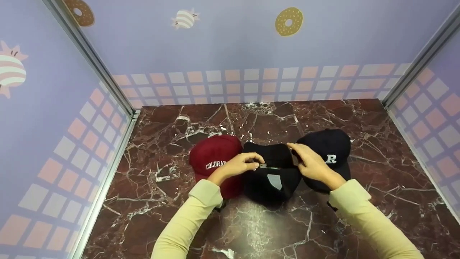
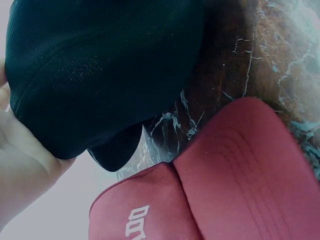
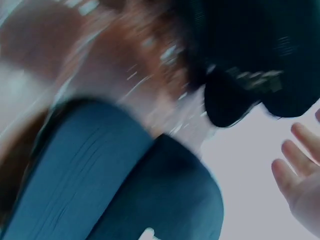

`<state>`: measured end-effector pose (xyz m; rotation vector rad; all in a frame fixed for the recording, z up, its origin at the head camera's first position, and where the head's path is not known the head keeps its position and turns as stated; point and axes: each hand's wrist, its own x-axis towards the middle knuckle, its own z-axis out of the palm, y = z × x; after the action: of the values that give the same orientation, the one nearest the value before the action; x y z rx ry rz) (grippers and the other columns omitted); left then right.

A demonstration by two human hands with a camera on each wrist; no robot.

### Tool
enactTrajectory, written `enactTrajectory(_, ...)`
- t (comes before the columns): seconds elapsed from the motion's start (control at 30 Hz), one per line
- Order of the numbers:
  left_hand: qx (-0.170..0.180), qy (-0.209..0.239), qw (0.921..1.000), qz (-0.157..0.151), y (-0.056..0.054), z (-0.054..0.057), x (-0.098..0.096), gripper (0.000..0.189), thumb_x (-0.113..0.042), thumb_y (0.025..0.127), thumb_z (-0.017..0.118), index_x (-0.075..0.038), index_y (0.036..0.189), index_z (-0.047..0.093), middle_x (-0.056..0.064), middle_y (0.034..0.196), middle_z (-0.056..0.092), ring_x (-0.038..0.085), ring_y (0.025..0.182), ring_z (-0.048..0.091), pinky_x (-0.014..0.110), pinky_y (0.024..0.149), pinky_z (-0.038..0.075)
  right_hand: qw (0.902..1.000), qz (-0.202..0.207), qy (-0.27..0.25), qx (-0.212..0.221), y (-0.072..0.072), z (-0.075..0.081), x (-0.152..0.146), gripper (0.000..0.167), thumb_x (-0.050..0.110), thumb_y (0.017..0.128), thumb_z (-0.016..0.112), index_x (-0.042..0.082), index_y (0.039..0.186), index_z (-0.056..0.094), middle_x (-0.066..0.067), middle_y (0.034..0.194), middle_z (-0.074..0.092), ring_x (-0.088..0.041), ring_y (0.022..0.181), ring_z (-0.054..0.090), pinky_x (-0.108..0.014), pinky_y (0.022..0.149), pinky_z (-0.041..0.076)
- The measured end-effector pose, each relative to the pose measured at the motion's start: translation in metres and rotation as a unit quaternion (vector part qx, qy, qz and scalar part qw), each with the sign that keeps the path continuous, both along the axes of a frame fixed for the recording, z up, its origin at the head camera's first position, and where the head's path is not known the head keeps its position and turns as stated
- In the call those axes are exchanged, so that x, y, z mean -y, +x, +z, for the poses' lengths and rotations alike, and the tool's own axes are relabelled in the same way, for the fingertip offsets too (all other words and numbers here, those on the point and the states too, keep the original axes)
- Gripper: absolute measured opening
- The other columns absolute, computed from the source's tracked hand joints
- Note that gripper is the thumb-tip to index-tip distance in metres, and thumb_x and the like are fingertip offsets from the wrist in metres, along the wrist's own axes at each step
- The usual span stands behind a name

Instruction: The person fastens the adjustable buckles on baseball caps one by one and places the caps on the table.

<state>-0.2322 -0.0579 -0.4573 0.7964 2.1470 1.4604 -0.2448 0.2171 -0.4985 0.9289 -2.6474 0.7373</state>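
A black cap [image 1: 266,190] is in the middle of the row in the head view, with a pale patch on its near side. My left hand [image 1: 241,164] grips the cap's edge at its left; in the left wrist view the palm lies against the dark fabric. On the other side, my right hand [image 1: 312,163] is beside the cap with fingers extended. The right wrist view has these fingers [image 3: 295,157] spread just apart from the cap. A red cap [image 1: 215,149] with white lettering sits left of it, partly hidden by my left hand.
A navy cap [image 1: 327,140] with a white R lies at the right, partly behind my right hand. All this is on a dark red marbled surface [image 1: 161,216]. Patterned panels [image 1: 233,46] stand at the back and both sides.
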Motion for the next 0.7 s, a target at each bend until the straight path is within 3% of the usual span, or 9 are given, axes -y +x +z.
enactTrajectory(0.17,-0.001,0.012,0.9999,0.007,0.002,0.003,0.002,0.023,0.0,0.085,0.047,0.01,0.105,0.055,0.025,0.102,0.056,0.006,0.079,0.049,0.015,0.072,0.041,0.9909,-0.008,0.109,-0.078,-0.003,-0.016,-0.014,0.076,-0.011,0.061,0.048,0.006,0.134,0.035,-0.017,0.133,0.042,-0.035,0.122,0.036,-0.051,0.092,0.034)
enactTrajectory(0.3,0.013,0.036,0.9992,0.013,0.0,-0.001,0.004,0.023,0.001,0.086,0.045,0.012,0.105,0.054,0.028,0.104,0.056,0.007,0.081,0.05,0.016,0.073,0.041,0.9858,-0.016,0.151,-0.073,-0.002,-0.027,-0.019,0.081,-0.007,0.062,0.052,0.01,0.138,0.029,-0.016,0.139,0.034,-0.033,0.127,0.031,-0.052,0.093,0.033)
enactTrajectory(0.5,0.03,0.061,0.9975,0.017,-0.001,-0.005,0.006,0.023,0.001,0.087,0.045,0.014,0.103,0.055,0.03,0.105,0.055,0.006,0.082,0.05,0.017,0.074,0.04,0.9873,-0.011,0.151,-0.048,-0.002,-0.039,-0.017,0.09,-0.008,0.057,0.059,0.02,0.138,0.03,-0.016,0.141,0.03,-0.034,0.127,0.03,-0.053,0.093,0.032)
enactTrajectory(0.7,0.033,0.071,0.9968,0.017,-0.001,-0.005,0.005,0.023,0.001,0.088,0.045,0.014,0.102,0.055,0.03,0.104,0.056,0.005,0.081,0.05,0.017,0.074,0.04,0.9933,0.005,0.113,-0.022,-0.004,-0.038,-0.014,0.084,-0.014,0.05,0.06,0.021,0.126,0.05,-0.018,0.139,0.033,-0.038,0.124,0.032,-0.054,0.09,0.034)
